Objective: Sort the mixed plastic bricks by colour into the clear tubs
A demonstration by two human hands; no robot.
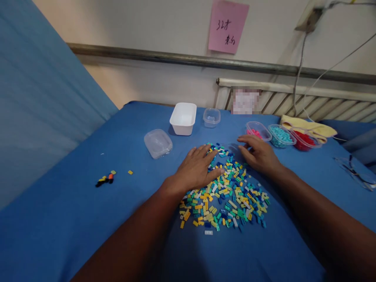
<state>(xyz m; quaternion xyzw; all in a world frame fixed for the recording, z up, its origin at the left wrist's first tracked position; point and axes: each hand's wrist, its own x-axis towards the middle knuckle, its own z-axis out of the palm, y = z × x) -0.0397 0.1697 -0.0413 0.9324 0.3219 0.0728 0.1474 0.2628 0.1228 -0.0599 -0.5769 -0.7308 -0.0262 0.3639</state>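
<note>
A heap of small bricks in yellow, green, teal, blue and white lies spread on the blue cloth in front of me. My left hand rests palm down on the heap's upper left part, fingers stretched flat and nothing held. My right hand lies at the heap's upper right edge, fingers extended and slightly curved, touching the cloth and the outermost bricks.
A white tub, a small clear cup and a clear lid stand behind the heap. Clear dishes of pink, teal and red bricks sit at the right. A few stray pieces lie left. Glasses lie far right.
</note>
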